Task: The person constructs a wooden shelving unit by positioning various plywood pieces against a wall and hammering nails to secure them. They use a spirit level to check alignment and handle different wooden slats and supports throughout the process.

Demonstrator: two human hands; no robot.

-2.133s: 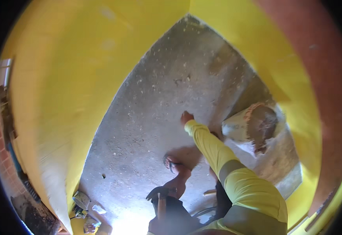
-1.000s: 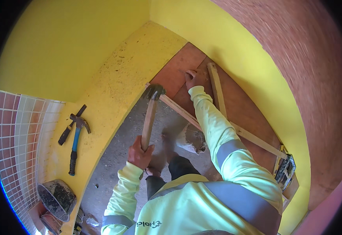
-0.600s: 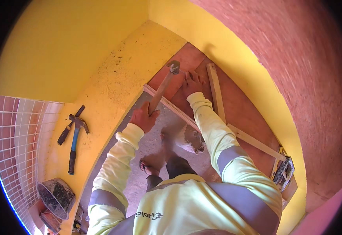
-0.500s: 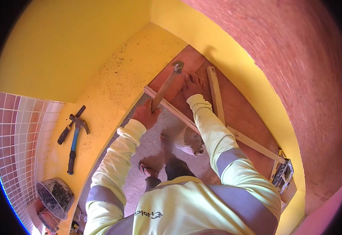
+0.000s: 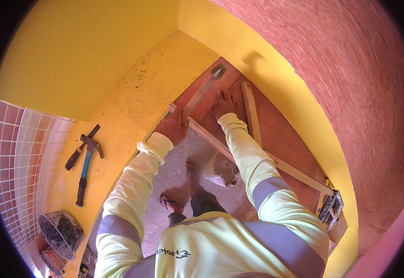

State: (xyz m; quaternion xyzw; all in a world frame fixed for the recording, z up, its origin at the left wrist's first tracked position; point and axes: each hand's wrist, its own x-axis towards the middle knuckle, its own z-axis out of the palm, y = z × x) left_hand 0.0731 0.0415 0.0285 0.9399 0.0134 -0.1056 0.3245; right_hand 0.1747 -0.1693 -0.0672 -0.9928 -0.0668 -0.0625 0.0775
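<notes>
- On the far left, there is a white wire grid [image 5: 14, 162].
- Next to it, a dirty dark bucket [image 5: 60, 235] lies tipped over.
- On the yellow surface [image 5: 123, 111], a blue hammer [image 5: 85, 164] with a black grip lies across a dark-handled tool [image 5: 74, 158].
- The left hand [image 5: 170, 126] is wrapped around a wooden-handled hammer [image 5: 200, 95], low on its handle.
- This hammer points up and to the right, away from the left hand. Its head is over the brown board [image 5: 287, 134].
- A thin wood strip [image 5: 211, 140] runs from near the left hand down toward the right sleeve [image 5: 253, 162]. A torn sack [image 5: 222, 170] is on the floor below.
- The right hand [image 5: 225, 104] is just right of the hammer's handle, lower than the head. Its fingers are bent, and I cannot tell if they pinch anything.
- Right of that hand, another wood strip [image 5: 252, 113] sits on the board.
</notes>
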